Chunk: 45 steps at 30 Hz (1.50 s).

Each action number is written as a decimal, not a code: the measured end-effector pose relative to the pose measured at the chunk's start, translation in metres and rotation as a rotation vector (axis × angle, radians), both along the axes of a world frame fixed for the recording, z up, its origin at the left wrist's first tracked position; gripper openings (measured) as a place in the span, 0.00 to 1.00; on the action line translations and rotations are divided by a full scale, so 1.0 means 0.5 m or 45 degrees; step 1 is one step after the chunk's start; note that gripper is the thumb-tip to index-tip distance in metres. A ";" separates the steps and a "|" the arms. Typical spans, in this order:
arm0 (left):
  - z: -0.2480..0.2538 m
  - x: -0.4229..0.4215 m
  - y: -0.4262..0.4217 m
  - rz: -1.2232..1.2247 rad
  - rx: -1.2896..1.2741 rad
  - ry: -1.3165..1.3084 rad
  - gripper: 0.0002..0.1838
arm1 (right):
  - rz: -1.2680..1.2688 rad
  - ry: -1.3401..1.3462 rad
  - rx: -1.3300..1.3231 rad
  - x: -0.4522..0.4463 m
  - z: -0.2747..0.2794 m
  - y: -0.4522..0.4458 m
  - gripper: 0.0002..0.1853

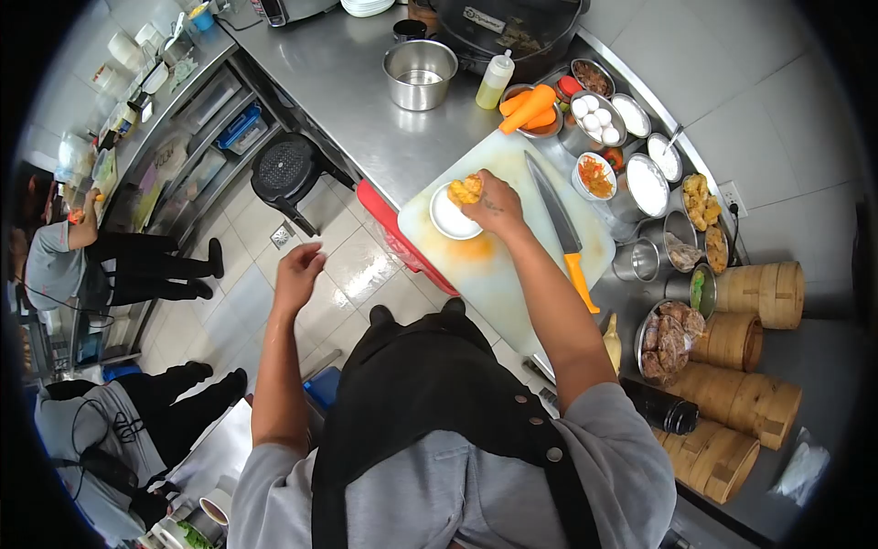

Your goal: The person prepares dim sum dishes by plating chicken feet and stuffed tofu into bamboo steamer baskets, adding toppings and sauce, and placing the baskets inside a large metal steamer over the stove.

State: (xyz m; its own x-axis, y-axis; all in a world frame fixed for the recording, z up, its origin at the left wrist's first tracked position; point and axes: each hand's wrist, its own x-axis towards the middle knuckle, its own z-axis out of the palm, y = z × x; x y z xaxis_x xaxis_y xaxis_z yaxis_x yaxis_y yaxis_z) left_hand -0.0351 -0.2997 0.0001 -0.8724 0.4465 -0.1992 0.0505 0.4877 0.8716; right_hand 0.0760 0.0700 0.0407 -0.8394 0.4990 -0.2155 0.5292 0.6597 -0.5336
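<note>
My right hand (pixel 495 205) is closed around a lumpy golden piece of fried food (pixel 465 190), held at the rim of a small white dish (pixel 448 222). The dish rests on a white cutting board (pixel 430 188) with orange stains. To the right of that hand, a large knife (pixel 554 203) with a yellow handle lies on the board. My left hand (pixel 299 276) hangs in the air over the floor, away from the counter. Its fingers are loosely curved, and nothing shows in them.
A steel pot (pixel 420 75), a squeeze bottle (pixel 495 80), carrots (pixel 528 109) and a bowl of eggs (pixel 599 119) stand behind the board. Bamboo steamers (pixel 750 403) line the right side. A black stool (pixel 291 169) stands on the floor. Two people work at the left.
</note>
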 end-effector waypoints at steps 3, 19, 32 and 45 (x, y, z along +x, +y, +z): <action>-0.024 0.002 -0.136 0.167 0.025 -0.113 0.18 | -0.064 0.056 0.049 0.013 0.034 -0.039 0.26; -0.078 -0.069 -0.390 0.289 -0.017 -0.163 0.18 | -0.146 0.284 0.166 0.030 -0.051 -0.070 0.23; -0.092 -0.023 -0.408 0.276 -0.056 -0.140 0.18 | -0.206 0.506 0.227 0.033 -0.077 -0.092 0.16; -0.016 -0.041 0.019 -0.269 0.043 -0.086 0.15 | -0.190 0.197 -0.107 0.274 0.043 -0.072 0.27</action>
